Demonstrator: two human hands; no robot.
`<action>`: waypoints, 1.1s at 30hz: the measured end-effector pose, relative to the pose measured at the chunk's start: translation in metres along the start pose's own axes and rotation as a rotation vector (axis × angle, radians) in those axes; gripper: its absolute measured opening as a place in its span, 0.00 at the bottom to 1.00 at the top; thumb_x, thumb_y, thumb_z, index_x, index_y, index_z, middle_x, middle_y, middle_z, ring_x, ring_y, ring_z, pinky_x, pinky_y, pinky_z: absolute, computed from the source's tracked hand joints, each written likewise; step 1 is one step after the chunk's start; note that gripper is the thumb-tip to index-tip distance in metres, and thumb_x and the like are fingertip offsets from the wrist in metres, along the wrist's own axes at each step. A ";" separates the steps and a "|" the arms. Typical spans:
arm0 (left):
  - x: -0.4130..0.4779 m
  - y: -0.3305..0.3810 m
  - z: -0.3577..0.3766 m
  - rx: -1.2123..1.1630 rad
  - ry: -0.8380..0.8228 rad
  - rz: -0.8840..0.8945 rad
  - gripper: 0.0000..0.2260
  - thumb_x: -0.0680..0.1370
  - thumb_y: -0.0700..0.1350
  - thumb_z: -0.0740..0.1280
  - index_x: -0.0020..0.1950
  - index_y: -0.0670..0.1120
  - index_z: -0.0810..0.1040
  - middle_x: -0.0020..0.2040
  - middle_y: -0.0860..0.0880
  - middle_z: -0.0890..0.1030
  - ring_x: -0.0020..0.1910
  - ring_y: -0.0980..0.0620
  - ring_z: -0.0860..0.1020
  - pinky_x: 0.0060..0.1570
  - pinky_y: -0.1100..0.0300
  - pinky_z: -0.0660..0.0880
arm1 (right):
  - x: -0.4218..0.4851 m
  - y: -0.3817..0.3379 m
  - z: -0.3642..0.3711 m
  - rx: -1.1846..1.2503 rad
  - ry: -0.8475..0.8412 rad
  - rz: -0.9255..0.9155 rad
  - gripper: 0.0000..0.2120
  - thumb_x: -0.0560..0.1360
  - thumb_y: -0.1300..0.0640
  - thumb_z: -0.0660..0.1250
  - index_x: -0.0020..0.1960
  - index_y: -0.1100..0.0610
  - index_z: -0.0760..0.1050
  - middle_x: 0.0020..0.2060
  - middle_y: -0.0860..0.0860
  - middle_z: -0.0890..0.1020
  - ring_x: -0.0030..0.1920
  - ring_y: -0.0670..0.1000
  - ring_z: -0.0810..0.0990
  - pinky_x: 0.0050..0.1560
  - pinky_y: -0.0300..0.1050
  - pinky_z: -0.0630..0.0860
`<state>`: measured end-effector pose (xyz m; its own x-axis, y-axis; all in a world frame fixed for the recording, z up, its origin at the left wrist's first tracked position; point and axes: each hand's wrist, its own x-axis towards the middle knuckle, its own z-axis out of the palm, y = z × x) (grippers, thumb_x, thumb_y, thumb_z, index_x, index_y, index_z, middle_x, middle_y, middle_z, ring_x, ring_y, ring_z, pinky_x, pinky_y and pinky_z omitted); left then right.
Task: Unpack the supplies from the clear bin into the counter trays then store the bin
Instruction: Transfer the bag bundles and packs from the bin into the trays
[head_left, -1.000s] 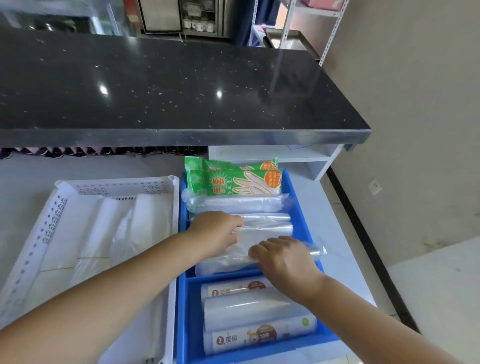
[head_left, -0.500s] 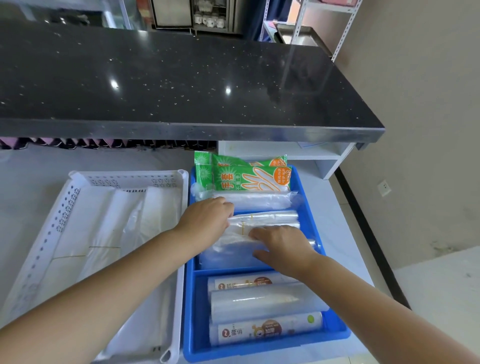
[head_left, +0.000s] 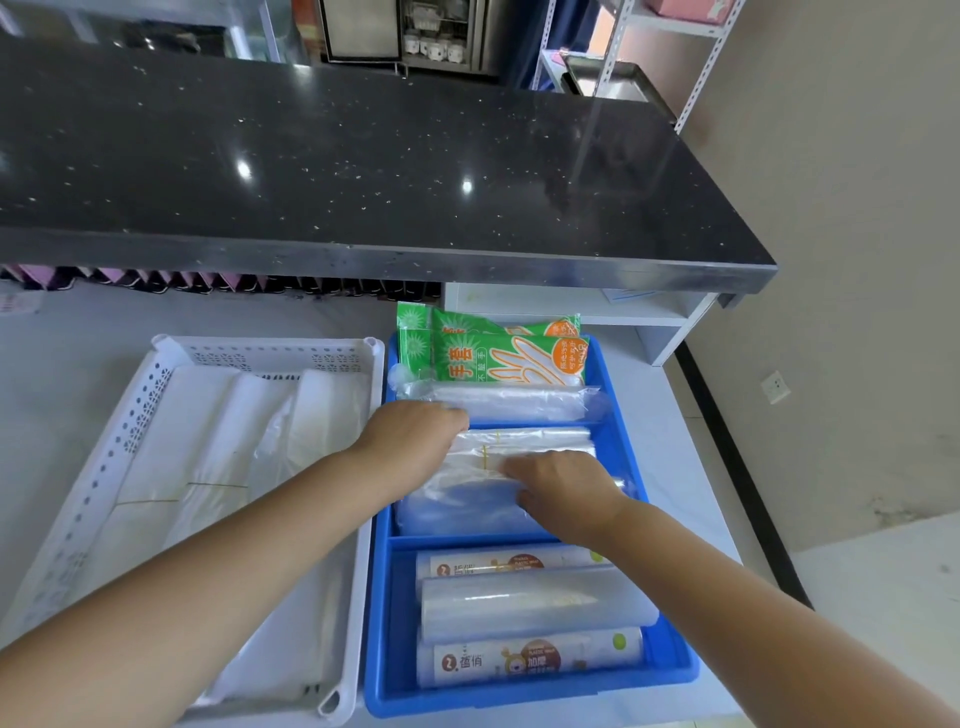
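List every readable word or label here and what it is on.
"手套": front green glove pack.
"加厚": nearest roll.
Too small or blurred to read: the other print on both, and the label on the farther roll.

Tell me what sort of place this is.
Probably the service side of a café or food shop: a long black speckled stone counter, a blue plastic tray holding green packs of disposable gloves and cling-film rolls, and a steel cabinet of white cups behind.
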<state>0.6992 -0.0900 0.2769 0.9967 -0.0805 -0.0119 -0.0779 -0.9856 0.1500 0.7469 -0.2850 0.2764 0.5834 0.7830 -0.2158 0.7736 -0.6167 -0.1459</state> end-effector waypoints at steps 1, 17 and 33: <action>-0.001 0.001 0.001 0.005 0.097 0.061 0.09 0.72 0.36 0.63 0.49 0.46 0.79 0.44 0.47 0.78 0.46 0.44 0.76 0.36 0.56 0.68 | 0.000 0.000 0.000 0.000 0.004 -0.004 0.12 0.76 0.60 0.59 0.57 0.53 0.74 0.51 0.55 0.82 0.50 0.60 0.80 0.47 0.50 0.78; 0.009 0.010 0.007 -0.243 0.017 -0.135 0.02 0.73 0.43 0.66 0.43 0.49 0.78 0.42 0.54 0.77 0.47 0.52 0.75 0.39 0.59 0.68 | 0.000 0.003 0.000 0.010 -0.038 -0.026 0.11 0.77 0.60 0.59 0.58 0.53 0.73 0.52 0.55 0.82 0.49 0.59 0.80 0.48 0.51 0.79; -0.025 0.022 0.005 -0.212 -0.367 -0.148 0.09 0.75 0.51 0.63 0.52 0.48 0.70 0.49 0.48 0.78 0.39 0.52 0.71 0.30 0.59 0.63 | -0.026 0.036 -0.014 0.017 0.008 -0.011 0.17 0.74 0.51 0.66 0.61 0.49 0.70 0.57 0.50 0.79 0.54 0.55 0.78 0.50 0.49 0.77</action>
<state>0.6729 -0.1100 0.2753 0.9195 -0.0261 -0.3923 0.1095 -0.9413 0.3194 0.7627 -0.3263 0.2909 0.5769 0.7903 -0.2064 0.7757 -0.6092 -0.1645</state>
